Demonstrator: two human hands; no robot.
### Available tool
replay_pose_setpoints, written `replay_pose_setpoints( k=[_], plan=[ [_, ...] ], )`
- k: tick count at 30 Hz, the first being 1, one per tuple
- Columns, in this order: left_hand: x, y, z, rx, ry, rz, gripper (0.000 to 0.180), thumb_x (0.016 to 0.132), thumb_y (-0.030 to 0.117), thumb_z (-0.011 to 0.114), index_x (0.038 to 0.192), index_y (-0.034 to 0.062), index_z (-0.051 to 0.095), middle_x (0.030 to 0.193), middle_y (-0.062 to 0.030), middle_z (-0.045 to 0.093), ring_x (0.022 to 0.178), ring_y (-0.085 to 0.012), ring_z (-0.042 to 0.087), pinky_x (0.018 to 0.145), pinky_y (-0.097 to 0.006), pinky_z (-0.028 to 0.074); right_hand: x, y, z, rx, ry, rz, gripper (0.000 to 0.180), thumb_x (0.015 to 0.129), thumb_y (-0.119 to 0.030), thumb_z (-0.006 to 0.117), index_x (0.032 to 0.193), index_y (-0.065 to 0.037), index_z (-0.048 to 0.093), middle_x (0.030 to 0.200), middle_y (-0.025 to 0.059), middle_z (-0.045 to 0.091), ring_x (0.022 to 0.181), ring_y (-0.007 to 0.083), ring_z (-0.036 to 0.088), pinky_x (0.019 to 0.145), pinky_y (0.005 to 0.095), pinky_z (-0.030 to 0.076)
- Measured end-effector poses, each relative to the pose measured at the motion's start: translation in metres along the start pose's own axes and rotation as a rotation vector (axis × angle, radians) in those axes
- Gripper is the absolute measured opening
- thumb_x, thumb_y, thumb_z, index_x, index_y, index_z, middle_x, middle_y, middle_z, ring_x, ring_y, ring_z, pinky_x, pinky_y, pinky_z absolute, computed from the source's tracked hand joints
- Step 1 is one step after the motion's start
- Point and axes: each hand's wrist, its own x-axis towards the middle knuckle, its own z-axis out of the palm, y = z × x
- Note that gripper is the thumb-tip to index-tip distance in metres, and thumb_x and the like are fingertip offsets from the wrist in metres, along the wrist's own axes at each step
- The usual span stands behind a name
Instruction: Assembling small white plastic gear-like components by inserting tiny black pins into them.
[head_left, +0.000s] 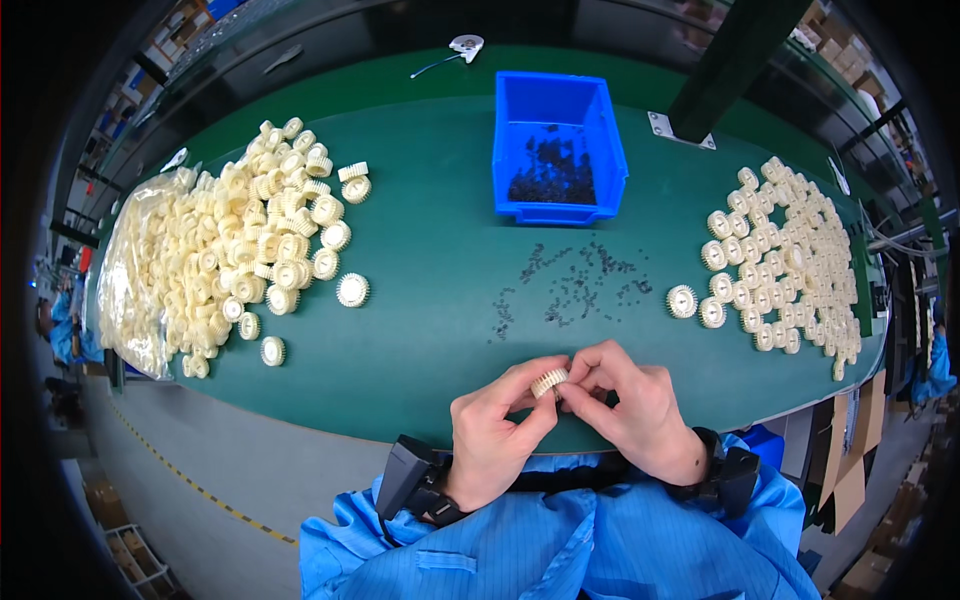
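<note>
A cream-white plastic gear (549, 382) is held upright on its edge near the front of the green table, its toothed rim showing. My left hand (492, 428) has it pinched between thumb and fingers. Against the gear's right side, my right hand (638, 408) is closed, thumb and fingertips pressed together. Whatever those fingertips pinch is hidden. Beyond my hands lie many small black parts (575, 284), scattered loosely on the table.
A blue bin (508, 212) of black parts stands behind the scatter. At the left, a heap of cream gears (265, 225) spills from a clear plastic bag (140, 270). More gears (775, 270) lie flat at the right. A dark post (725, 75) rises at the back right.
</note>
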Motion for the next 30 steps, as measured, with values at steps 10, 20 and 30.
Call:
replay_pose_setpoints(
  k=[10, 20, 30],
  plan=[
    [0.001, 0.012, -0.014, 0.257, -0.018, 0.2, 0.035, 0.077, 0.004, 0.068, 0.111, 0.0016, 0.062, 0.109, -0.0137, 0.065, 0.096, -0.0248, 0.065, 0.083, -0.033, 0.052, -0.008, 0.001, -0.008, -0.12, 0.077, 0.117, 0.02, 0.079, -0.002, 0.067, 0.095, -0.006, 0.056, 0.06, 0.0045, 0.06, 0.051, 0.0132, 0.06, 0.051, 0.0287, 0.049],
    [0.043, 0.002, -0.11, 1.173, 0.459, 0.349, 0.044, 0.076, 0.003, 0.065, 0.119, 0.003, 0.056, 0.118, -0.0154, 0.052, 0.11, -0.0339, 0.048, 0.096, -0.04, 0.039, -0.018, 0.027, -0.066, -0.454, 0.48, 0.183, 0.017, 0.084, -0.003, 0.065, 0.099, -0.006, 0.059, 0.052, 0.0036, 0.047, 0.046, 0.0089, 0.044, 0.045, 0.026, 0.035],
    [0.028, 0.013, -0.082, 0.598, 0.381, 0.209, 0.033, 0.078, -0.006, 0.062, 0.11, 0.0, 0.058, 0.099, -0.0074, 0.059, 0.087, -0.015, 0.056, 0.08, -0.025, 0.044, 0.006, 0.041, -0.041, -0.742, 0.327, -0.206, 0.011, 0.077, -0.01, 0.072, 0.084, -0.01, 0.064, 0.052, 0.0048, 0.053, 0.046, 0.02, 0.056, 0.046, 0.0331, 0.044]
  ],
)
